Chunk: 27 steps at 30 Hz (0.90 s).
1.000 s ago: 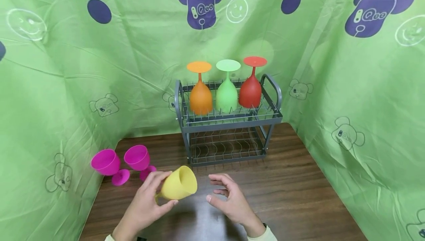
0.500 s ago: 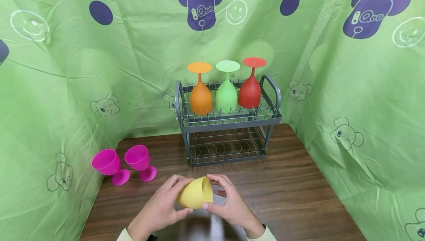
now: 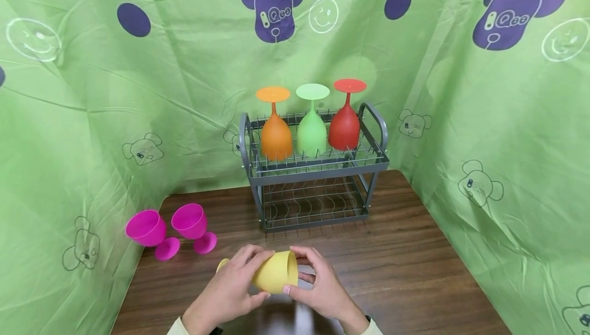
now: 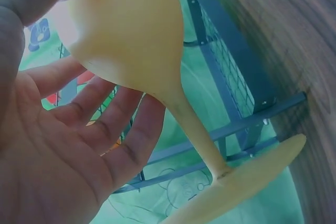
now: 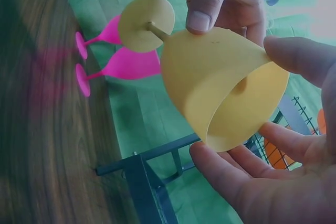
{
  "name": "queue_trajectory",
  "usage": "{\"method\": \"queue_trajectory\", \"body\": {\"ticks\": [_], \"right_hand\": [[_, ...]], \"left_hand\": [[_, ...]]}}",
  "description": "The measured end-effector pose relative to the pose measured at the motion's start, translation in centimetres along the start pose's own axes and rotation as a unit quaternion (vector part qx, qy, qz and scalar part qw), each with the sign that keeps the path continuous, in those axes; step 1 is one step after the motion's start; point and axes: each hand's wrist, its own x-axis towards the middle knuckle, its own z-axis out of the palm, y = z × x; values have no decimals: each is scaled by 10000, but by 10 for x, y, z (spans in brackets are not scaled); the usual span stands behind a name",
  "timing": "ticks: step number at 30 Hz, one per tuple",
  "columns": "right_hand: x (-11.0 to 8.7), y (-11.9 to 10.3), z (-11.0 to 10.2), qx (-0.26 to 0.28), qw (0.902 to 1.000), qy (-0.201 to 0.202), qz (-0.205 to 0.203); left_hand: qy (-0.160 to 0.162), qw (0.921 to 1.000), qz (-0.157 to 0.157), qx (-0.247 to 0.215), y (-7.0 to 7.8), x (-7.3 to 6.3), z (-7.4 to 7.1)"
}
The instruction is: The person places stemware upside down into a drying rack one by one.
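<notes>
A yellow wine goblet (image 3: 275,273) lies tilted on its side in the air above the table, its mouth toward the right. My left hand (image 3: 232,286) grips its bowl, thumb on one side and fingers on the other. At the rim, my right hand (image 3: 322,285) holds it between thumb and fingers. The right wrist view shows the goblet's hollow bowl (image 5: 210,82) and, behind it, the round foot. In the left wrist view the stem (image 4: 197,129) runs down to the foot, free of the fingers.
Two magenta goblets (image 3: 189,221) stand upright at the table's left. A grey two-tier dish rack (image 3: 318,175) at the back bears upturned orange (image 3: 276,138), light green (image 3: 312,135) and red (image 3: 344,127) goblets on top. Green printed cloth (image 3: 198,68) surrounds the wooden table (image 3: 405,268).
The left hand has carried the yellow goblet to the right and turned its mouth sideways. The right hand, apart from it a second ago, has taken hold of the rim.
</notes>
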Motion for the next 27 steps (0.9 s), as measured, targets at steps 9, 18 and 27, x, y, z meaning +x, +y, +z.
{"method": "queue_trajectory", "body": {"ticks": [9,18,27], "right_hand": [[2,-3,1,267,9988,365,174],[5,0,3,1009,9916,756,302],[8,6,4,2697,9526,1328,458]], "left_hand": [[278,9996,-89,-52,3,1,2],[1156,9900,-307,-744,4,-1,5],[3667,8854,-211,-2850,17,9,28]]}}
